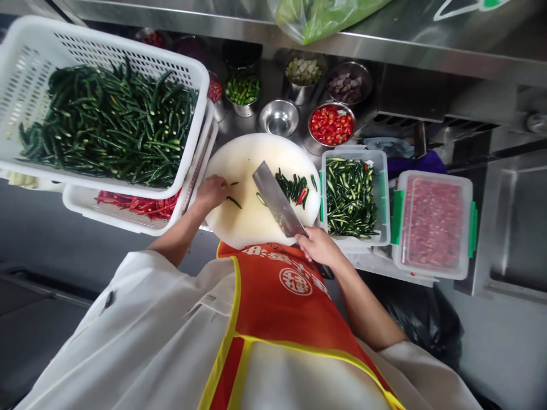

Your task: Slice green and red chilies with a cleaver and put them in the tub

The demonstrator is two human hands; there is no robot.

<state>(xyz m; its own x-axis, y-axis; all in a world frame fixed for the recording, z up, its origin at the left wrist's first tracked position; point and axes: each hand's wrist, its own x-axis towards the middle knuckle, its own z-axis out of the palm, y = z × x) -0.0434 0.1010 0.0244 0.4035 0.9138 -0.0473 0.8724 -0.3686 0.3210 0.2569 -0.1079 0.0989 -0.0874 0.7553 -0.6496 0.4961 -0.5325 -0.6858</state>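
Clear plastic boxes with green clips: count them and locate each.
2: an open box of cut green peppers, right of the cutting board; a lidded box farther right. Others may be hidden.

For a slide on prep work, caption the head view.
Right hand holding a cleaver over a board, left hand near a green chilli.

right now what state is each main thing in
left hand: fingers bent, grip unclear
right hand: closed on cleaver
cleaver: blade bare, held
cutting board: flat, chillies on top
upper basket: uncovered
green chilli tub: uncovered, filled
rightmost tub: lid on
red chilli bowl: uncovered, full
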